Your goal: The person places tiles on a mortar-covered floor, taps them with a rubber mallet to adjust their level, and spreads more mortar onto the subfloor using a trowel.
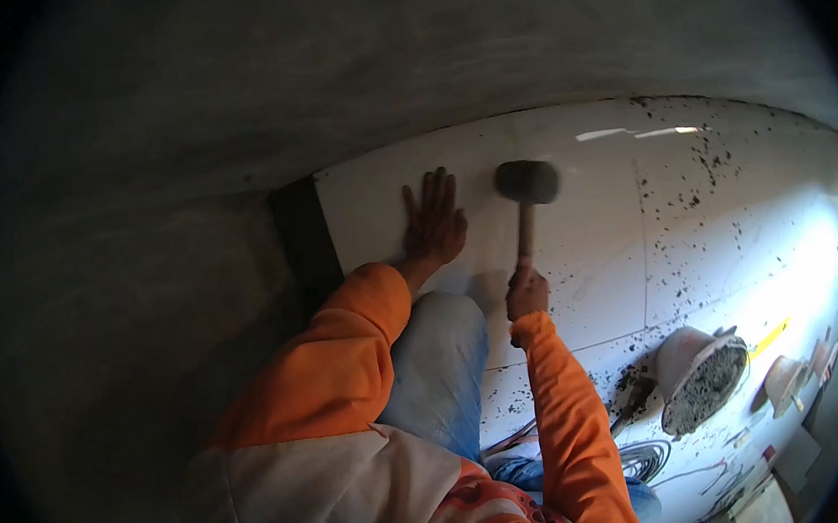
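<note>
My left hand point(432, 224) lies flat on a large white floor tile point(366, 197), fingers spread, near the tile's left end. My right hand point(527, 291) is wrapped round the wooden handle of a rubber mallet point(527, 182). The mallet's dark head is over the white tiles, to the right of my left hand; whether it touches the surface I cannot tell. A dark strip point(304, 231) runs along the tile's left edge, beside the grey wall.
A bucket point(683, 360) of grey mortar lies tipped on the tiles at right. Mortar crumbs point(695, 200) are scattered there. Beyond stand a smaller container point(785, 382) and a yellow tool point(769, 338). Coiled cable point(645, 460) lies near my right arm. A grey wall point(405, 58) bounds the far side.
</note>
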Tool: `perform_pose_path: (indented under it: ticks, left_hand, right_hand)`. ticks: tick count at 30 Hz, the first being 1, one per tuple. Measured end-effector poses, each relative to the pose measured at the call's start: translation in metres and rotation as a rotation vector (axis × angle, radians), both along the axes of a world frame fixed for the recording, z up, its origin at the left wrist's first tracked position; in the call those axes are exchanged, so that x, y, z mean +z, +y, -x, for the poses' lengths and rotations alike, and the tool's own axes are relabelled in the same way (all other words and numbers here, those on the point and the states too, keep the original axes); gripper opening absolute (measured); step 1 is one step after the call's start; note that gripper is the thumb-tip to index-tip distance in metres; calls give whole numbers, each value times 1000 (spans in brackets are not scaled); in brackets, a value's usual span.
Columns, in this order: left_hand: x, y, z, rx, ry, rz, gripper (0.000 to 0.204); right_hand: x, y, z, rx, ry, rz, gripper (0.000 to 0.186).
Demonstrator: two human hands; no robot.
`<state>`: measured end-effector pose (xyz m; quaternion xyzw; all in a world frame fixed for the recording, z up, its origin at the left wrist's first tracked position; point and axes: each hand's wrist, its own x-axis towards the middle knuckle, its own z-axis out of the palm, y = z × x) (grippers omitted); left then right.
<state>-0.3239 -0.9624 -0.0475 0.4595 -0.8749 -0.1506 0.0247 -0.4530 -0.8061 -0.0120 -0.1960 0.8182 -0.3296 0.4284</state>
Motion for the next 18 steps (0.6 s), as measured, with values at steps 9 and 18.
perform_pose_path:
  ticks: [9,18]
  left_hand:
    - [-13,-3,5,221,188,107,58]
    - [-21,-8,-20,390,211,137,67]
  right_hand:
    - [-3,60,-19,-72,-91,198,60]
    - [-22,85,-36,247,184,190,57]
